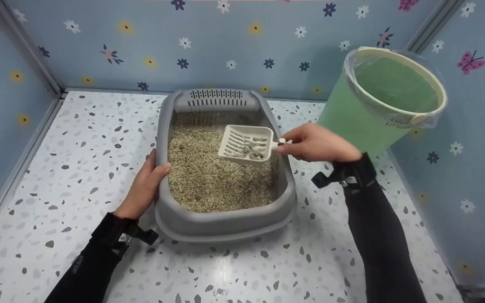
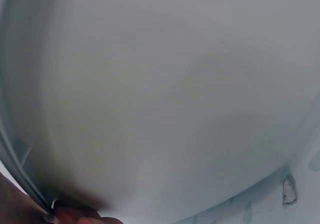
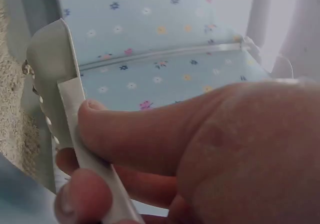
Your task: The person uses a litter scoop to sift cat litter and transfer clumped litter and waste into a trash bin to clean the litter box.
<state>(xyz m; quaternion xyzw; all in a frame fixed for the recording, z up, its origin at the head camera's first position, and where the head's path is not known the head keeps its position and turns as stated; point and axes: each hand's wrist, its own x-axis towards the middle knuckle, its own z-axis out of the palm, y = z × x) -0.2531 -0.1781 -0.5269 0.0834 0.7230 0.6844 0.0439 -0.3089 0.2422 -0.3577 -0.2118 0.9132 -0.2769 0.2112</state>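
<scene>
A white slotted litter scoop (image 1: 246, 145) hangs level over the right half of the grey litter box (image 1: 225, 225), with several greyish clumps (image 1: 251, 149) in its bowl. My right hand (image 1: 318, 143) grips the scoop's handle; the right wrist view shows the thumb laid along the handle (image 3: 92, 146) and fingers curled beneath it. Beige granular litter (image 1: 213, 181) fills the box. My left hand (image 1: 143, 185) holds the box's left side, thumb over the rim and fingers outside. In the left wrist view the box's pale wall (image 2: 165, 94) fills most of the picture, fingertips (image 2: 80, 216) at its lower edge.
A green bin (image 1: 364, 113) with a clear liner stands right of the box, beyond my right hand. Flower-patterned panels (image 1: 209, 46) close in the back and both sides. The box sits on a white speckled floor (image 1: 78, 168).
</scene>
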